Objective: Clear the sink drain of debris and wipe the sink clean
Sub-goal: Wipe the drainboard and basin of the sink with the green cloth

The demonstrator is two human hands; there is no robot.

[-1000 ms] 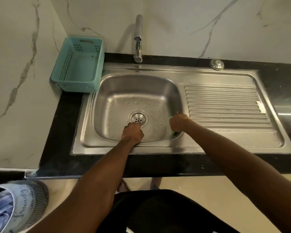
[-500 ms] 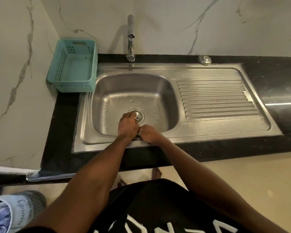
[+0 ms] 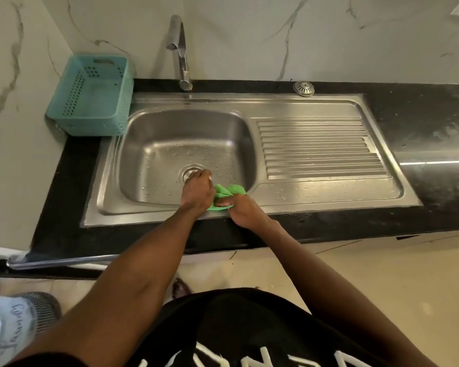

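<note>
A stainless steel sink [image 3: 170,128] with a wet basin has a round drain [image 3: 187,172] in its floor. My left hand [image 3: 198,190] reaches into the basin at the near edge of the drain, partly covering it. A green cloth [image 3: 229,190] lies bunched at the basin's front right corner. My right hand [image 3: 243,211] grips that cloth on the front rim, touching my left hand. Whether my left hand also pinches the cloth or holds debris is hidden by its back.
A teal plastic basket [image 3: 93,96] stands on the black counter left of the sink. The tap [image 3: 180,54] rises behind the basin. A metal drain strainer [image 3: 304,88] lies on the counter behind the ribbed drainboard [image 3: 318,149]. A bin [image 3: 13,324] sits on the floor at left.
My right hand has come from the basin's right wall to the front rim beside my left hand, and the green cloth now shows. My left hand shifted forward onto the drain's edge.
</note>
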